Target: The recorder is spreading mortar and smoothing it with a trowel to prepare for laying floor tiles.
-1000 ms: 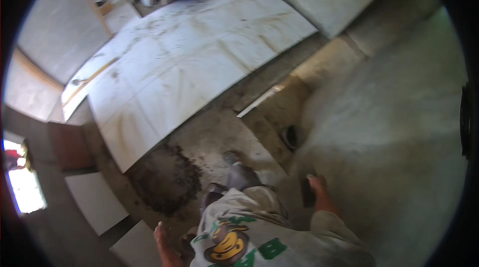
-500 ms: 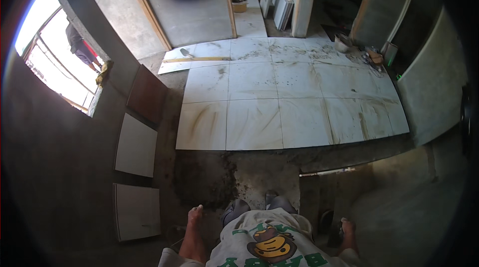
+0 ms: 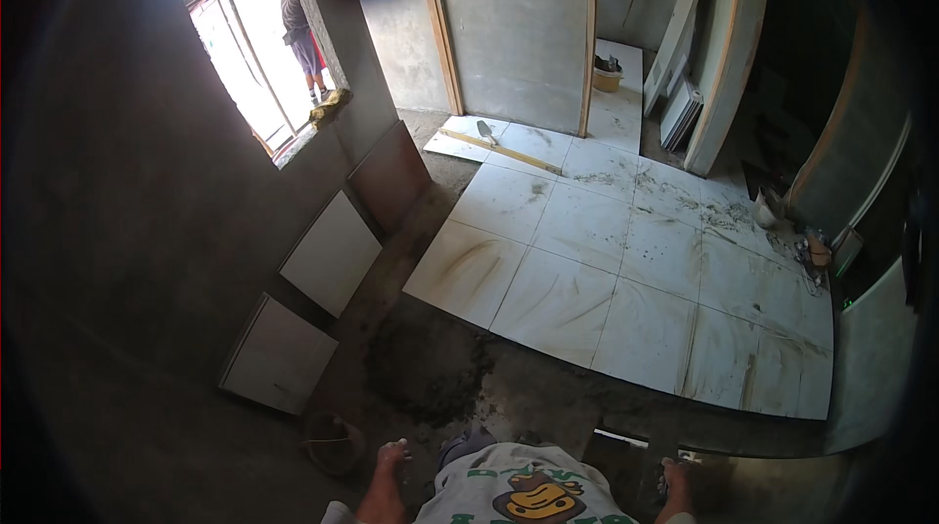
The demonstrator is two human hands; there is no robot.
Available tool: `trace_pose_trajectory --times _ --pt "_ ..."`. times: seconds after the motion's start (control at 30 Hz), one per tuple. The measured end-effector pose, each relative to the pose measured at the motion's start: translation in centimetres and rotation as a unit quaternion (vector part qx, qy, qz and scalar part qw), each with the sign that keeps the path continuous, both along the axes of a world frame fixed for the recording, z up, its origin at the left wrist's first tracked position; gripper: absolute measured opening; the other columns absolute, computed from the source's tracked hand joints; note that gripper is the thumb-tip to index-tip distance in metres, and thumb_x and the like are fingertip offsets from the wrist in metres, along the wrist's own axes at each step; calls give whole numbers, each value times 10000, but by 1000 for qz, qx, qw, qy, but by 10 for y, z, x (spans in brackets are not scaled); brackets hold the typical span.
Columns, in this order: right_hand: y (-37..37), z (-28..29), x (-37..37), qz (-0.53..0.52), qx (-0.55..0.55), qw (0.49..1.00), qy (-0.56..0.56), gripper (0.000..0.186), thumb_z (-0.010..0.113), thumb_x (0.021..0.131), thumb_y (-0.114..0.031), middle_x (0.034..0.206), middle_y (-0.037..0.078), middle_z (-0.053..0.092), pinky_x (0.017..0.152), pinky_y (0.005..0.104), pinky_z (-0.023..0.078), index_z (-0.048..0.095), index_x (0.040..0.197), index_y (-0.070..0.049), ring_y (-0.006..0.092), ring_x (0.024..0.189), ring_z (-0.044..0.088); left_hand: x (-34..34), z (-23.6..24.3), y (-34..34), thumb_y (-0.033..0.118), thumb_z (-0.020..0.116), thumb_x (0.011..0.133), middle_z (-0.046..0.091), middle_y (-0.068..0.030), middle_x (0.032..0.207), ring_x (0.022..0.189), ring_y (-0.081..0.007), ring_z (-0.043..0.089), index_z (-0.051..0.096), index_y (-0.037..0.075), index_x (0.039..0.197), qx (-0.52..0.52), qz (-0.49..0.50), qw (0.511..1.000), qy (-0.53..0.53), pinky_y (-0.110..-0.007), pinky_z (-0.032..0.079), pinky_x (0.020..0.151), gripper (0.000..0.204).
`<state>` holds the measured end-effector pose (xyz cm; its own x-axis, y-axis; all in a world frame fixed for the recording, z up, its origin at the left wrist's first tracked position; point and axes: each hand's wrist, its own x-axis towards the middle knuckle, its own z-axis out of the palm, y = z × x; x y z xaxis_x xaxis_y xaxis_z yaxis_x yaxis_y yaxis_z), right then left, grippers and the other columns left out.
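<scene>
view swung up; left hand [image 3: 389, 470] and right hand [image 3: 677, 485] empty (fingers loose), bucket [image 3: 334, 442] just beside left

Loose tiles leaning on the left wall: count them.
3: a white tile nearest the left hand, a white tile further along, a brown tile under the window. Others may be hidden.

no packages, labels, signs or screens clearly visible. closest thing: a printed graphic on the front of the person's shirt [image 3: 536, 500] at the bottom edge, a yellow-and-brown cartoon figure with green lettering around it on pale fabric. small cluttered items [image 3: 814, 252] on the floor at the right edge of the tiled area, beside the wall, could include packaging, but they are too small and blurred to tell. a stack of flat white pieces [image 3: 682, 113] leans by the far doorway; cannot tell if boxed.
</scene>
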<state>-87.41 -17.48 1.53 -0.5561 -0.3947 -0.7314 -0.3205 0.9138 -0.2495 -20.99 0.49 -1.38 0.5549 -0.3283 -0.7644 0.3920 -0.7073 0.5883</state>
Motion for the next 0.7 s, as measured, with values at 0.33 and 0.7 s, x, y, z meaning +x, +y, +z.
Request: trace_pose_trajectory --times 0.33,0.7 --pt "0 -51 -20 125 -17 992 15 692 637 740 -444 1163 327 539 941 427 433 546 1136 116 410 1144 509 -18 -4 18 234 544 903 589 -218 977 811 -317 635 475 -130 1144 1 66 997 44 -428 569 611 442" --pt "112 -1 -12 -77 -15 997 -8 412 637 796 -363 629 123 583 446 379 461 638 877 41 224 487 571 29 -37 -88 483 466 869 636 -257 808 842 -409 611 639 -49 820 -21 -345 908 -237 -468 463 741 562"
